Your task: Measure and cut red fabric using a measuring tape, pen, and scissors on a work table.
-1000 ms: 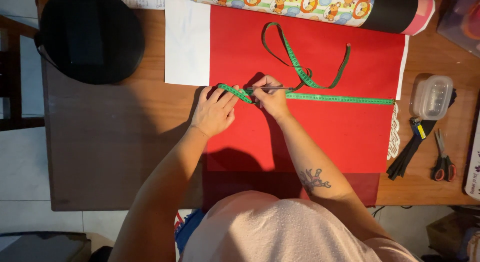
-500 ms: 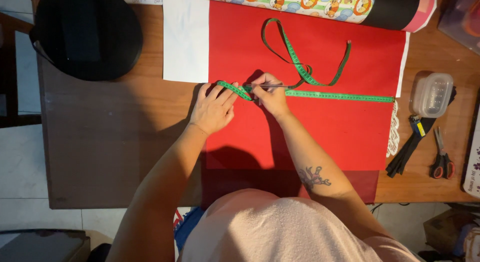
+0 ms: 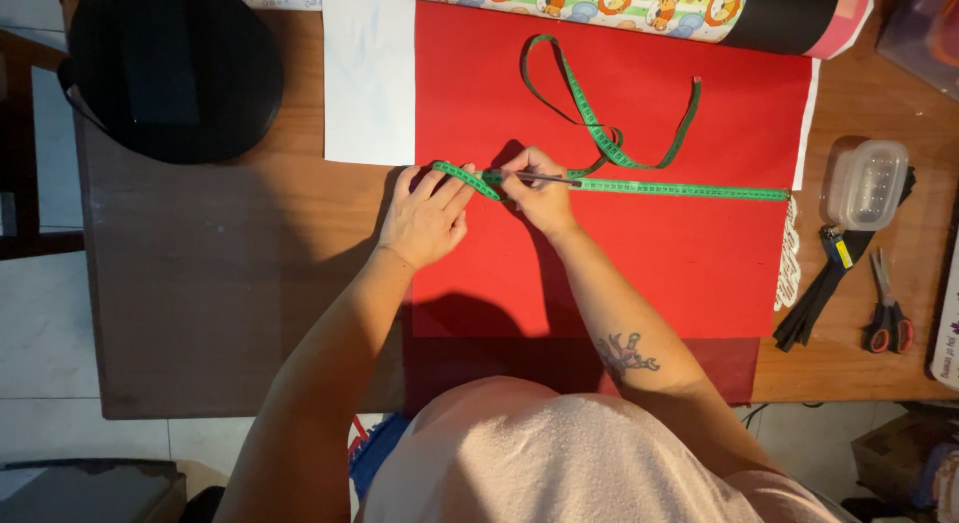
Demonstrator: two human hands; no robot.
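A red sheet of felt or paper lies flat on the wooden table. A green measuring tape is stretched across it from left to right, with its loose end looped further back. My left hand presses flat on the tape's left end at the sheet's edge. My right hand is closed around a thin pen or pencil, its tip resting beside the tape.
A black round hat or bag sits at the back left. A white sheet lies beside the red one. A patterned fabric roll runs along the back. A clear plastic box, a black strap and scissors lie at right.
The view has drifted slightly; both hands stay on the tape in the same place.
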